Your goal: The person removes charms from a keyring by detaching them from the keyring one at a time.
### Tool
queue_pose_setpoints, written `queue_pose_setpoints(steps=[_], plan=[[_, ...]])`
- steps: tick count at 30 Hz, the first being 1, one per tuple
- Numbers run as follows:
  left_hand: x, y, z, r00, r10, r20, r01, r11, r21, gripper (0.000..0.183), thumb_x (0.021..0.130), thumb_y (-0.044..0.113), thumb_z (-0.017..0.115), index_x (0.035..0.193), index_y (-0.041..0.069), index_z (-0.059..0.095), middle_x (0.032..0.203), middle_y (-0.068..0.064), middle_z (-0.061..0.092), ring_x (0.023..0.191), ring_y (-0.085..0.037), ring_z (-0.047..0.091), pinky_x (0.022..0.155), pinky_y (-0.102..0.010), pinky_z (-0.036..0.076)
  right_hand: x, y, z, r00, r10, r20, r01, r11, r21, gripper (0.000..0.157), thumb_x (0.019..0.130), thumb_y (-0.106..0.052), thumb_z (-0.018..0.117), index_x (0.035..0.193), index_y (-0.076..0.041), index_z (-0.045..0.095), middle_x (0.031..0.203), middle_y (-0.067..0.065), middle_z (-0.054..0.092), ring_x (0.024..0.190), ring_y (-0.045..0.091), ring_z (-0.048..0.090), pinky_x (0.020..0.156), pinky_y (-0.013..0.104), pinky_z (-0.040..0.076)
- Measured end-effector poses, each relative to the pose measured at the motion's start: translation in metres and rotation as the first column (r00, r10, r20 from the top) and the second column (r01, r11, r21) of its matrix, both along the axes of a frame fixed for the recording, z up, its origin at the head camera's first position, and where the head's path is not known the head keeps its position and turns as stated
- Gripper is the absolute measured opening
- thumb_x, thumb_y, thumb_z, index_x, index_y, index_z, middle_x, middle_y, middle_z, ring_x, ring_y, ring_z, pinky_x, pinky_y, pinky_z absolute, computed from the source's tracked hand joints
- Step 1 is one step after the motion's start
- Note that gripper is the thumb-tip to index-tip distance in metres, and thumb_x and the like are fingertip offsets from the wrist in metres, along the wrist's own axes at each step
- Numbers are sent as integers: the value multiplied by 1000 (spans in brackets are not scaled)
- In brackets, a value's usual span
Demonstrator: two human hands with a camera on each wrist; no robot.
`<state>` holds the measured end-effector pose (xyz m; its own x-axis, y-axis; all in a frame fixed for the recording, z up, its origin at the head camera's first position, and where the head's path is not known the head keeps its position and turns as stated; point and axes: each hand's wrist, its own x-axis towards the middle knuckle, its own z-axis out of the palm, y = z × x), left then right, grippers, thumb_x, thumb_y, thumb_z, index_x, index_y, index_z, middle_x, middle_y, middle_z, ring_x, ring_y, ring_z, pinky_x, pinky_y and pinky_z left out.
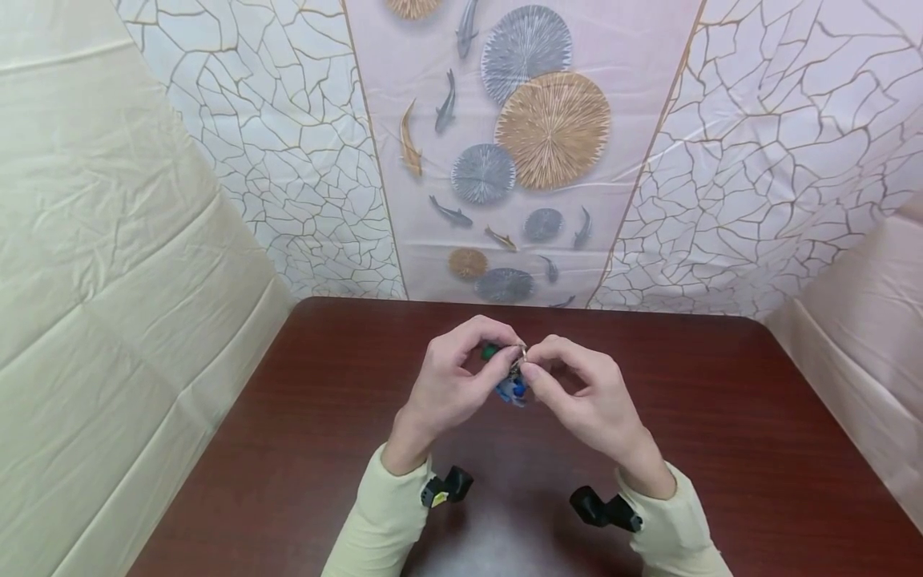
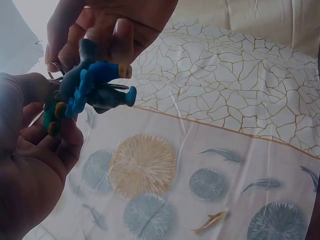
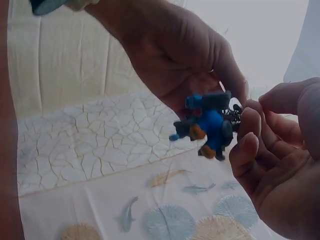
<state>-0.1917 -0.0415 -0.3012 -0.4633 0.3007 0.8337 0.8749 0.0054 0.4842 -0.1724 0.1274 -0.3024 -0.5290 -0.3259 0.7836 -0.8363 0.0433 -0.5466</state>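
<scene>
Above the table, my left hand (image 1: 456, 375) and right hand (image 1: 590, 394) meet fingertip to fingertip at a small metal key ring (image 1: 524, 353). Both hands pinch the ring between thumb and forefinger. Small blue and grey figurine charms (image 1: 512, 389) dangle below it. In the left wrist view, the blue charm (image 2: 102, 72) has orange tips, and a green charm (image 2: 52, 116) sits against the left palm. The right wrist view shows a dark chain (image 3: 233, 114) beside the blue charm; the fingers partly hide the ring.
Below the hands spreads a dark red-brown table (image 1: 303, 449). A patterned cloth (image 1: 281, 144) hangs behind it, with cream cloth (image 1: 108, 280) along the left. Black wrist cameras (image 1: 456, 484) jut out from both sleeves over the table.
</scene>
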Motion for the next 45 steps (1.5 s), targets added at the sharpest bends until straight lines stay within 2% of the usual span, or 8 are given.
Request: queue_pose_setpoints(steps=[8, 15, 20, 25, 30, 34, 40, 45], plan=[[-9, -2, -9, 997, 53, -63, -54, 998, -27, 11, 80, -5, 66, 90, -1, 62, 87, -9, 64, 82, -13, 60, 70, -24, 51, -1, 0, -1, 998, 62, 16, -62, 998, -19, 18, 77, 23, 54, 85, 7, 59, 71, 5, 52, 60, 8, 50, 51, 20, 45], [-20, -6, -21, 993, 85, -87, -93, 992, -85, 7, 86, 5, 63, 93, 6, 62, 90, -2, 62, 83, -7, 57, 68, -21, 50, -1, -2, 1, 997, 36, -74, -34, 999, 29, 19, 74, 21, 56, 84, 5, 60, 72, 5, 54, 63, 7, 51, 52, 17, 44], [-19, -6, -21, 987, 107, -122, -122, 984, -126, 5, 89, 6, 60, 94, 7, 60, 92, 0, 61, 85, -6, 56, 70, -18, 48, -3, -2, -2, 993, -11, -122, 16, 999, 40, 19, 72, 18, 57, 83, 2, 60, 73, 3, 55, 63, 4, 50, 50, 15, 43], [-15, -4, -20, 984, 113, -136, -128, 986, -105, 6, 89, 4, 59, 94, 6, 60, 92, -2, 62, 86, -6, 57, 70, -17, 48, -11, 1, -10, 973, -55, -222, 66, 997, 40, 16, 74, 11, 58, 82, -2, 62, 73, 0, 55, 65, 4, 50, 53, 17, 43], [-11, -2, -16, 969, 121, -215, -144, 985, -94, 9, 86, -1, 60, 94, 4, 59, 93, -3, 61, 87, -9, 57, 74, -18, 49, -14, 2, -12, 957, -47, -286, 54, 998, 16, 12, 76, 7, 58, 80, -3, 62, 72, 0, 55, 66, 5, 50, 56, 16, 40], [-7, 0, -12, 944, 136, -301, -174, 979, -102, 12, 85, -5, 60, 94, 3, 58, 93, -4, 61, 88, -11, 56, 79, -20, 48, -8, 2, -8, 964, -43, -264, 48, 999, 13, 12, 75, 9, 57, 78, -2, 60, 70, 0, 54, 65, 4, 49, 55, 15, 39], [-3, 1, -9, 918, 139, -372, -197, 973, -121, 10, 85, -5, 60, 93, 1, 58, 92, -5, 62, 88, -13, 56, 82, -21, 47, 1, 2, -5, 990, -30, -136, 31, 1000, 3, 19, 70, 15, 57, 78, -2, 60, 67, -2, 52, 57, 3, 45, 46, 14, 36], [-1, 3, -9, 931, 113, -348, -165, 979, -123, 10, 86, -5, 58, 94, 0, 56, 95, -6, 62, 91, -13, 58, 82, -20, 48, -1, 0, -7, 980, -17, -196, 8, 999, -47, 18, 69, 15, 57, 77, -1, 60, 66, 0, 51, 58, 3, 44, 44, 14, 33]])
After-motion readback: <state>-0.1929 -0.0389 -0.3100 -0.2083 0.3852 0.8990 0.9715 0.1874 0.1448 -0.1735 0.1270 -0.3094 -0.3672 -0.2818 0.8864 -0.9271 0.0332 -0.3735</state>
